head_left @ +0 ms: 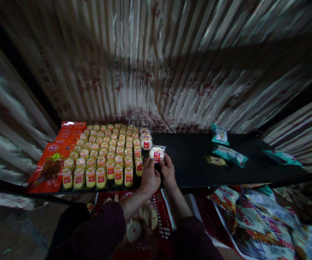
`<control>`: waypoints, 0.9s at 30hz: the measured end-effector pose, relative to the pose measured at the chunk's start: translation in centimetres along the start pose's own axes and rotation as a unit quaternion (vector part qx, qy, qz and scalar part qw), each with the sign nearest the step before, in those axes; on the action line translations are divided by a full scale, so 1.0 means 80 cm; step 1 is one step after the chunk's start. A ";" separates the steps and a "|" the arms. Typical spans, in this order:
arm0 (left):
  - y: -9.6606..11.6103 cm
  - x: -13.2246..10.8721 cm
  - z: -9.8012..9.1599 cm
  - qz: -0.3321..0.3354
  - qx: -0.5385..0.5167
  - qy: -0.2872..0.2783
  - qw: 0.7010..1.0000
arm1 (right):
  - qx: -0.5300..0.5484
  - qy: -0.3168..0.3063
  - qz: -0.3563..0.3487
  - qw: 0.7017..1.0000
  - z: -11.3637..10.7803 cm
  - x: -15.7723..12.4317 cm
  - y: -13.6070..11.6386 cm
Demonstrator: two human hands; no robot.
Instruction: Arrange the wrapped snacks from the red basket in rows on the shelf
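Between both sets of fingertips is a round white cake in clear wrap [156,153] with a red label, tilted up over the black shelf. My left hand [150,177] grips its lower left edge, and my right hand [168,170] pinches its lower right. Just behind and to the left, similar round wrapped cakes [146,141] stand in a short line. Farther left, many small yellow wrapped cakes [101,176] with red labels are set upright in close rows. How far the fingers reach under the held cake is hidden.
Orange snack packets [51,162] overlap at the shelf's left end. Teal packets [230,154] and a small yellow packet [215,160] lie on the right of the black shelf [188,169]. Below, a red box [162,216] holds round cakes; another holds bagged snacks [264,220]. Striped cloth [156,65] hangs behind.
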State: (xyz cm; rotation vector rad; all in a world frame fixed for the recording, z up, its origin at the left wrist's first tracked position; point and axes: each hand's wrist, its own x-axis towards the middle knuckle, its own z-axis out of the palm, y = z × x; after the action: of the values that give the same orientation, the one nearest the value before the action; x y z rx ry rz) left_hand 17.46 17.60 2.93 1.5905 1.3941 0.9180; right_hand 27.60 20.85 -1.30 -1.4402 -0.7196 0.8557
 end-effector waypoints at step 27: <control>0.011 0.056 0.008 -0.030 0.025 0.002 0.999 | -0.195 -0.045 -0.132 0.971 0.024 0.069 0.031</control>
State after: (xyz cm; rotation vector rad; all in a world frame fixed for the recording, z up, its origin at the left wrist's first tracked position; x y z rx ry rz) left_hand 18.94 21.89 3.55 1.5759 1.4706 0.8564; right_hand 28.74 26.38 -4.13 -1.6087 -1.1695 0.5941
